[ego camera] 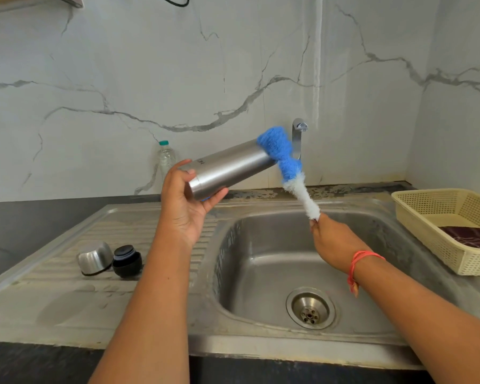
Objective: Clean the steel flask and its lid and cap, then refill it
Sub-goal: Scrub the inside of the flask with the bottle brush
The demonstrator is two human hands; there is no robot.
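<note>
Marble-patterned wall behind a steel sink with drainboard. The left hand curls fingers and thumb round the near end of the brushed steel flask, tilted above the sink's left rim. The right hand pinches the stem of a bottle brush, its blue head against the flask's far end by the tap. Steel cap and black lid lie touching on the drainboard, and a cream basket borders the sink's right edge.

The left hand is raised, fingers and thumb curled round the flask. The right hand reaches forward, fingertips pinching the brush; both forearms are extended.
</note>
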